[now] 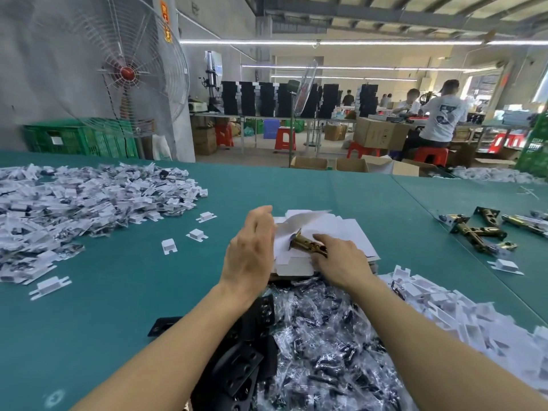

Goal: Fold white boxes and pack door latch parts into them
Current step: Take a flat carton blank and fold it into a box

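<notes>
The right hand gripped a brass door latch. Its fingers were curled round the barrel and the index finger lay along the top. The latch's dark plate end pointed away from the person, tilted up over a part-folded white box. The left hand stood on edge just left of the box, fingers straight and close together, holding nothing. Its fingertips were beside a raised white flap; contact could not be confirmed. Box and latch sat on a stack of flat white box blanks, between the two hands.

The stack rested on a green table with a matte, cloth-like top. Nearer the person lay black metal plates with round holes and a heap of clear crinkled bags holding small dark parts. A heap of white card inserts lay at the right. A larger heap of bagged white pieces lay at the far left, with a few single ones loose nearby. More brass latches lay well apart, near the right edge.

Beyond the table stood a large wire-caged fan with a red hub, green plastic crates, red stools, brown cartons and stacks of black boxes. A seated worker in a white shirt had their back turned.
</notes>
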Demonstrator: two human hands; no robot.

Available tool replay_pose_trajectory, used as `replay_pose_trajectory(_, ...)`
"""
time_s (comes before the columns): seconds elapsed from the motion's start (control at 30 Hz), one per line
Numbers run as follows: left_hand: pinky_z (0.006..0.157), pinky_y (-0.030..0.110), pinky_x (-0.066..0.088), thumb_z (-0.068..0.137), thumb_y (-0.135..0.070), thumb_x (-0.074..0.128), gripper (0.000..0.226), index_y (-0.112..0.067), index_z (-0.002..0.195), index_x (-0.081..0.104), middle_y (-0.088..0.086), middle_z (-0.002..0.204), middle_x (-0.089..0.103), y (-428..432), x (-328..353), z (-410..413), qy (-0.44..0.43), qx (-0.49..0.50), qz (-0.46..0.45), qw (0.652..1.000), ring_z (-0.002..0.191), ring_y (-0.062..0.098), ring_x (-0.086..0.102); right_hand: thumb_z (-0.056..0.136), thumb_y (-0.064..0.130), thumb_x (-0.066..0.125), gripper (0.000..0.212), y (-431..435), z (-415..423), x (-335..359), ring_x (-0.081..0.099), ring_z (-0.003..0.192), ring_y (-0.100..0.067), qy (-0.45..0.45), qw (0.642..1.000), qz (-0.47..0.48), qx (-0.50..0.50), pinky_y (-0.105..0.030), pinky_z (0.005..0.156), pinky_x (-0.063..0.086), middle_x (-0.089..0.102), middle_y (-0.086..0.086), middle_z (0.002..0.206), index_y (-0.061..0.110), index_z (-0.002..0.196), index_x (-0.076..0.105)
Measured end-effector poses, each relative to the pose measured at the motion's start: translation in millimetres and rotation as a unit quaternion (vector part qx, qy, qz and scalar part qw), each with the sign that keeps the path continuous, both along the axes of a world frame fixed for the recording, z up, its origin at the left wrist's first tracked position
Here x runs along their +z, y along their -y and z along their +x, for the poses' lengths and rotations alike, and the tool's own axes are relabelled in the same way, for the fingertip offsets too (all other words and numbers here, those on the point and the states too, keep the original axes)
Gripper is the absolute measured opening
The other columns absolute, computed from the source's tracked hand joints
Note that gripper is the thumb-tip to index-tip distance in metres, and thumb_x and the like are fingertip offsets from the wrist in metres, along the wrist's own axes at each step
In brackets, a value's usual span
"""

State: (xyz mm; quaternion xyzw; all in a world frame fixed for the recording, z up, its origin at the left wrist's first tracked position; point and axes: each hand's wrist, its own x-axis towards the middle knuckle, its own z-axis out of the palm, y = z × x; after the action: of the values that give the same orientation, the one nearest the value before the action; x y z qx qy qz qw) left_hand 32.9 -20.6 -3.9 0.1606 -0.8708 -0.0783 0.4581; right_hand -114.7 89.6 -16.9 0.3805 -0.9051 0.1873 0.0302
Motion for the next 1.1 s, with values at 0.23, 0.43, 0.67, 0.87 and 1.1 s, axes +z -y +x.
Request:
replay_pose_trajectory(0.23, 0.047, 0.028, 0.056, 0.087, 0.005, 0.059, 0.022, -0.011, 0.094, 0.046, 0.015, 0.113, 0.072, -15.9, 7.4, 36.8, -0.061, -0.174, -0.274, 0.944, 0.083, 0.019, 0.066, 0.096, 0.060, 0.030, 0.062, -34.7, 30.1, 50.7, 0.061, 0.103, -0.032, 0.333, 0.874, -0.350, -0.056, -0.047, 0.093, 0.046, 0.068, -0.009, 0.108, 0.010, 0.108, 0.065)
replay_pose_trajectory(0.43, 0.081, 0.038, 0.056, 0.095, -0.051, 0.055, 0.039, -0.013, 0.099, 0.066, 0.005, 0.110, 0.071, -45.3, 20.4, 63.2, 0.148, -0.254, -0.259, 0.920, 0.097, 0.024, 0.069, 0.096, 0.002, 0.056, 0.013, -87.5, 70.1, 53.1, 0.071, 0.078, -0.023, 0.422, 0.791, -0.442, -0.012, -0.036, 0.066, 0.057, 0.075, -0.006, 0.093, 0.010, 0.101, 0.065)
replay_pose_trajectory(0.67, 0.109, 0.035, 0.040, 0.055, -0.091, 0.062, 0.123, -0.055, 0.149, -0.008, -0.032, 0.156, 0.013, -95.1, 47.3, 81.5, 0.236, -0.192, 0.171, 0.937, 0.138, 0.000, 0.032, 0.091, 0.003, 0.065, 0.034, -120.0, 123.9, 50.1, 0.073, 0.092, -0.018, 0.410, 0.762, -0.491, 0.099, -0.034, 0.065, 0.059, 0.075, 0.002, 0.102, 0.030, 0.113, 0.064)
replay_pose_trajectory(0.87, 0.108, 0.037, 0.047, 0.067, -0.062, 0.083, 0.116, -0.055, 0.153, 0.005, -0.022, 0.154, 0.035, -97.1, 49.3, 89.5, 0.205, -0.318, 0.350, 0.857, 0.136, -0.001, 0.044, 0.074, 0.049, 0.073, 0.051, -122.3, 149.7, 53.4, 0.071, 0.102, -0.023, 0.406, 0.779, -0.438, 0.187, -0.047, 0.078, 0.060, 0.070, 0.001, 0.117, 0.043, 0.123, 0.060)
replay_pose_trajectory(1.1, 0.110, 0.049, 0.043, 0.082, -0.019, 0.084, 0.100, -0.054, 0.150, 0.020, -0.018, 0.152, 0.043, -87.8, 47.9, 100.9, 0.223, -0.450, 0.412, 0.761, 0.139, 0.017, 0.048, 0.072, 0.059, 0.071, 0.058, -121.4, 142.6, 54.5, 0.064, 0.102, -0.006, 0.264, 0.864, -0.362, 0.229, -0.026, 0.071, 0.059, 0.057, 0.023, 0.118, 0.059, 0.126, 0.050)
